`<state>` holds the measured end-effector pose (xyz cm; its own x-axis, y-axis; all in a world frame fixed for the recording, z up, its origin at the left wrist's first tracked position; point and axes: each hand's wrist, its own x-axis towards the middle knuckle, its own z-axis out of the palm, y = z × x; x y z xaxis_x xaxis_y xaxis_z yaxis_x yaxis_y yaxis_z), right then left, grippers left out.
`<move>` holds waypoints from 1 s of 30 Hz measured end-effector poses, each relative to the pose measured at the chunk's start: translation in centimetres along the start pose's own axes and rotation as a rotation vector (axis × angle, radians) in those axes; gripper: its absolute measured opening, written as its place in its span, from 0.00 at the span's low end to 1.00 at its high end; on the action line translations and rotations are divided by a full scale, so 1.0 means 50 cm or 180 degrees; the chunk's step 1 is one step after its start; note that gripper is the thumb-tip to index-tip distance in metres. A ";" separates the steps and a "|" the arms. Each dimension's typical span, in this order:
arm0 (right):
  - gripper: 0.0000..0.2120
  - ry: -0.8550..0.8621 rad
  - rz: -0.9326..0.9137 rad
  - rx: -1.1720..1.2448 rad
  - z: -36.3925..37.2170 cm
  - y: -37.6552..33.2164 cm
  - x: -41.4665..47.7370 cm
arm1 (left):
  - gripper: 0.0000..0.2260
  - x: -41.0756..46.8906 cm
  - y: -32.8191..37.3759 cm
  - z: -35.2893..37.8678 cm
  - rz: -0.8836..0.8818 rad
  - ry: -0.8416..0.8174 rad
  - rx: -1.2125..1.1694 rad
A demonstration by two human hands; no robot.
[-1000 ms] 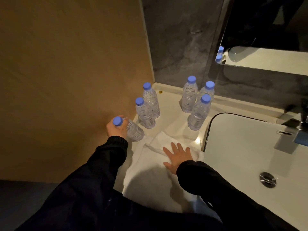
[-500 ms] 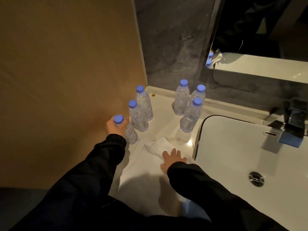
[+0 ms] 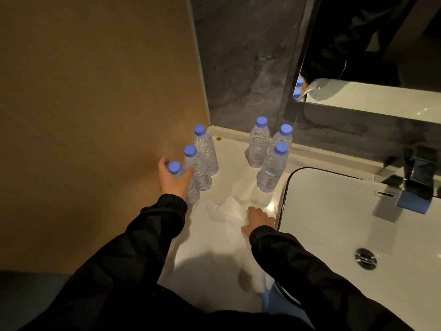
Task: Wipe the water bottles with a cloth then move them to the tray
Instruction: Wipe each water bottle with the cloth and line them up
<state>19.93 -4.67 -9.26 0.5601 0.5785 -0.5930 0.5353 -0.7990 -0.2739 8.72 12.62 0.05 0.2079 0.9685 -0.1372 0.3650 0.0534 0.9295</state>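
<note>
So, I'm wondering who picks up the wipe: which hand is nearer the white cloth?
Right. The right hand lies on the cloth beside the sink; the left hand is off it, wrapped round the nearest bottle.

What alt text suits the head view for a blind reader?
A person's left hand wraps round the nearest bottle of six blue-capped water bottles on a white counter; the right hand rests on a white cloth beside the sink.

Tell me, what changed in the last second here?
The left hand tipped the nearest bottle from leaning to upright, still gripping it. The right hand curled its flat fingers into the cloth. The other five bottles stayed put.
</note>
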 end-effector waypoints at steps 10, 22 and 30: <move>0.18 0.0146 -0.0197 0.0352 0.018 0.002 -0.013 | 0.13 -0.108 0.042 0.038 0.1542 -0.0225 0.0579; 0.22 -0.0006 -0.0368 -0.0050 0.008 0.028 -0.028 | 0.33 -0.106 0.100 0.320 0.0954 -0.2101 0.1173; 0.18 -0.0276 -0.0366 0.0020 0.006 0.031 -0.016 | 0.20 -0.092 0.101 0.352 0.0773 -0.2305 0.1032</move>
<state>20.11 -6.46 -9.44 0.4385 0.6501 -0.6206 0.5886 -0.7295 -0.3484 25.59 4.16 -0.66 0.8071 0.5417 -0.2349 0.4551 -0.3172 0.8320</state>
